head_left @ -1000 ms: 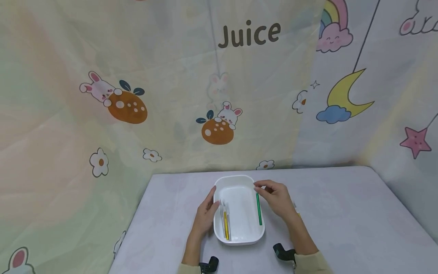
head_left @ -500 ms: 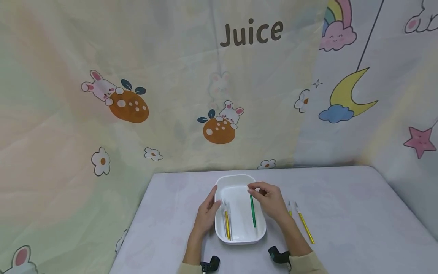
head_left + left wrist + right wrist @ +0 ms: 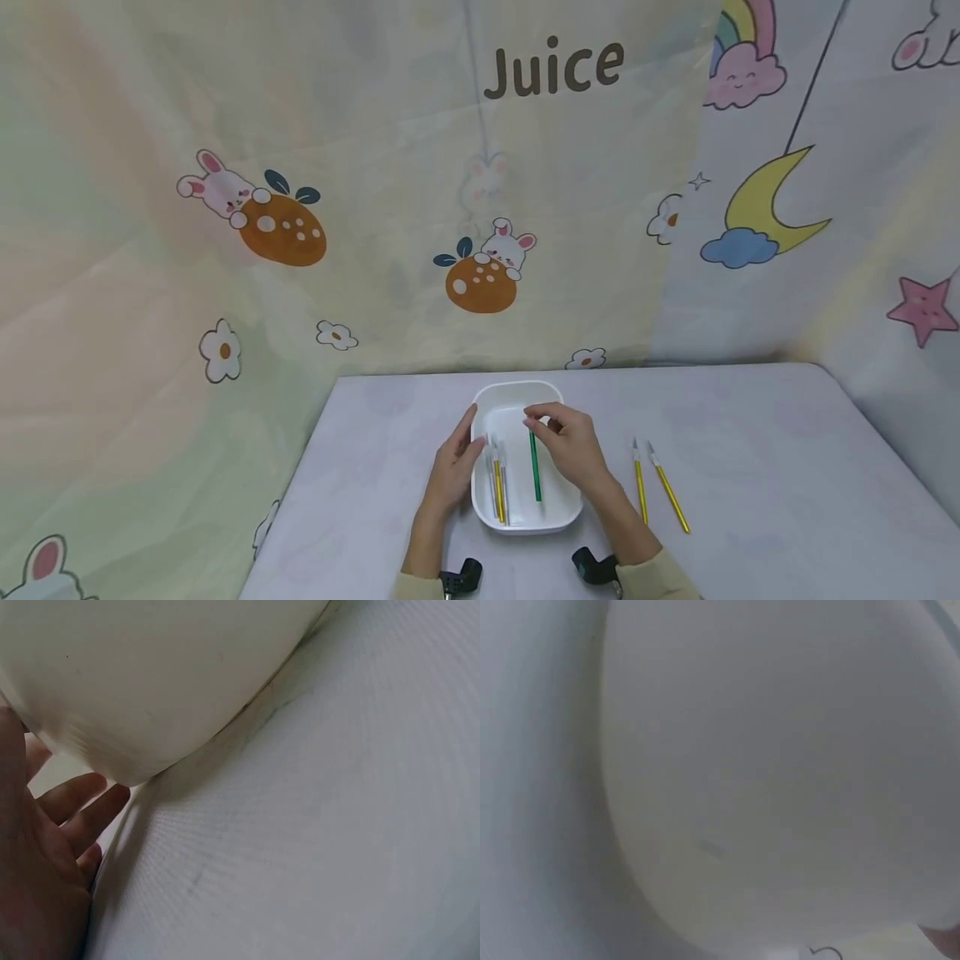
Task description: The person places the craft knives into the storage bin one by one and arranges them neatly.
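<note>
A white tray with rounded corners stands on the table. My left hand holds its left side, thumb at the rim and fingers along the outer wall; the left wrist view shows the fingertips against the tray. Over the tray, my right hand pinches the upper end of a slim green paintbrush between thumb and fingertips. That brush hangs nearly upright in the head view, its upper tip hidden by the fingers. Several thin brushes, one yellow, lie together along the tray's left side. The tray wall fills the right wrist view.
Two yellow brushes, one nearer and one farther right, lie on the table to the right of the tray, pale tips pointing away. A printed cloth hangs behind the table's back edge.
My right hand has carried the green brush leftward from the tray's right side to over its middle. The two yellow brushes on the table have come into view. My left hand stays at the tray.
</note>
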Demonstrator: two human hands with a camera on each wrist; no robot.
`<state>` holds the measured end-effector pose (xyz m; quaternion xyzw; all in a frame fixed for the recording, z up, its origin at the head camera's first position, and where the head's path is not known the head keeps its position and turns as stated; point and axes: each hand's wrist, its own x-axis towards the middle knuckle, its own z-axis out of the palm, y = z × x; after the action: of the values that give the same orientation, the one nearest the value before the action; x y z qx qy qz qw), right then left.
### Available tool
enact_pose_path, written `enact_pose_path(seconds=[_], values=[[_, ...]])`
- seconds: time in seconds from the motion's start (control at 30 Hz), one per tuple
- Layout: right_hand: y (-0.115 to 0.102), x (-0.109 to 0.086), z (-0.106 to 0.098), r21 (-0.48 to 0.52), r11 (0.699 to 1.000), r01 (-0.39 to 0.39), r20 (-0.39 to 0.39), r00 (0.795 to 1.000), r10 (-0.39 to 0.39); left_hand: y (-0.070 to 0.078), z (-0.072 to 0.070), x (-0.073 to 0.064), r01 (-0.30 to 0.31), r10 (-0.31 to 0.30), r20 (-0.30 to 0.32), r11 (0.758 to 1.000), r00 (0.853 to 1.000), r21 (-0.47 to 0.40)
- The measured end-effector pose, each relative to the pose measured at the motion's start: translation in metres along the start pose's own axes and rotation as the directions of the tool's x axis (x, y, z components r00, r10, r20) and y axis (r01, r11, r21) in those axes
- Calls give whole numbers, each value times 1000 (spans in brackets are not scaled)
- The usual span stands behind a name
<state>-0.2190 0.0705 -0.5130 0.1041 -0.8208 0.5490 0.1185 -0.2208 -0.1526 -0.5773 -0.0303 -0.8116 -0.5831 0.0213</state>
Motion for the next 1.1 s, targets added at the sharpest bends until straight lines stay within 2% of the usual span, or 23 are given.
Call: enact_pose_path(seconds=[0.17,0.43,0.8,1.1], values=[[-5,-3,14,-22,999,-30,12,999,31,0,-2,-1,-6,6,1,1000,1000,-7],[-7,-8,29,-83,997,-9,59,998,14,0,-3,-1,-9,9,2,1000,1000,-24],[0,-8,31,-220,975,-25,109,993,50,-1,-1,2,-34,35,14,999,999,-30],[3,-9,32,-274,961,-46,131,988,85,0,0,2,-26,26,7,1000,1000,-14]])
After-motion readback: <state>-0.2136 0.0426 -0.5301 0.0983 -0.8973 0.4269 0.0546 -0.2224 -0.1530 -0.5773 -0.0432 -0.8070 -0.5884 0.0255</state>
